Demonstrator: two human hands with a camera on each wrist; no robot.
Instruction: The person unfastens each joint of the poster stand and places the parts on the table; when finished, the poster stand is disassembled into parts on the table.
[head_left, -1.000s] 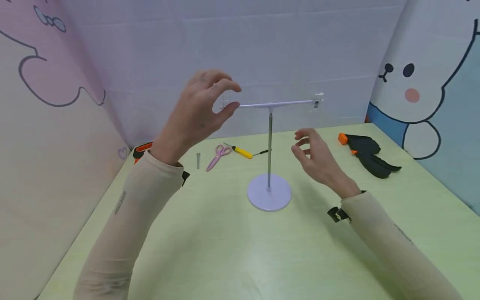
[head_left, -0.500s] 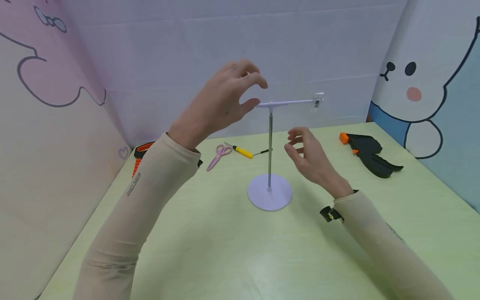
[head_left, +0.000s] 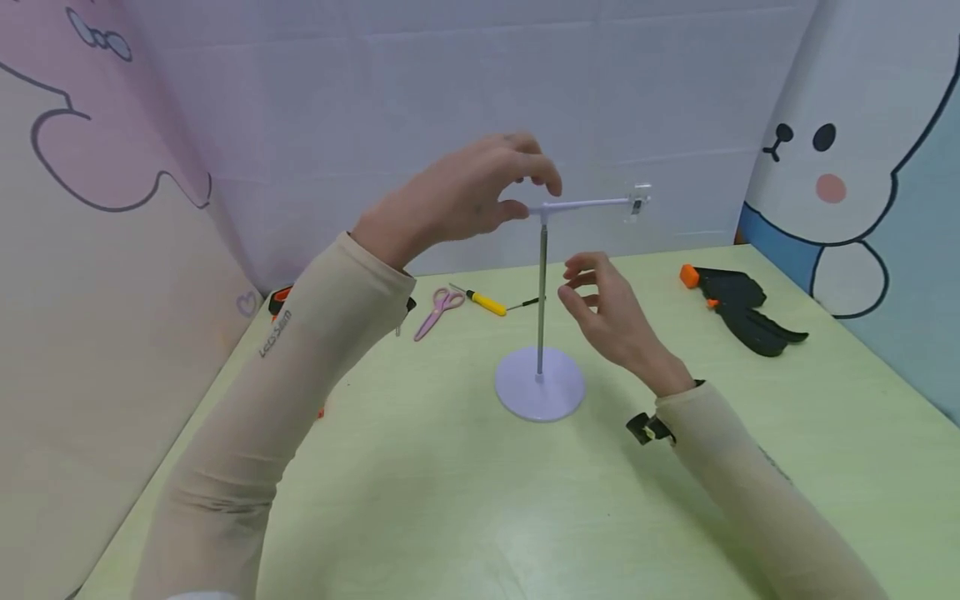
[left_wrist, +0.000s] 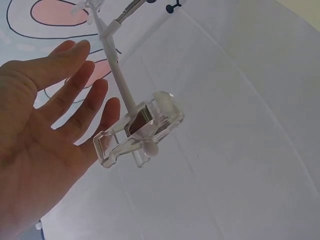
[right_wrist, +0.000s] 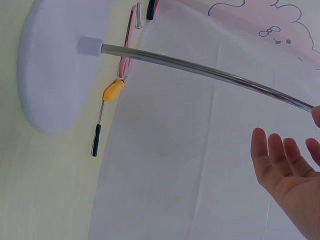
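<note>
A lilac T-shaped stand rises from a round base (head_left: 517,396) on the table, with a shiny metal pole (head_left: 542,292) and a thin crossbar (head_left: 588,204) on top. A clear plastic clip (head_left: 639,200) sits at the bar's right end. My left hand (head_left: 480,187) hovers by the top of the pole, hiding the bar's left half. The left wrist view shows its fingers spread beside the bar, near the other clear clip (left_wrist: 145,125), gripping nothing. Right of the pole, my right hand (head_left: 611,312) is raised with loosely bent fingers, thumb near the pole, holding nothing.
Behind the stand lie pink scissors (head_left: 429,323), a yellow-handled tool (head_left: 487,305) and a small black screwdriver (head_left: 529,302). A black clamp with orange tips (head_left: 750,321) rests at the right. My left sleeve partly covers a black-and-orange object (head_left: 279,298). A bolt (right_wrist: 139,15) shows in the right wrist view.
My left hand has travelled right, from the crossbar's left end to near the pole top. My right hand has drifted slightly left, closer to the pole. The stand stays in place.
</note>
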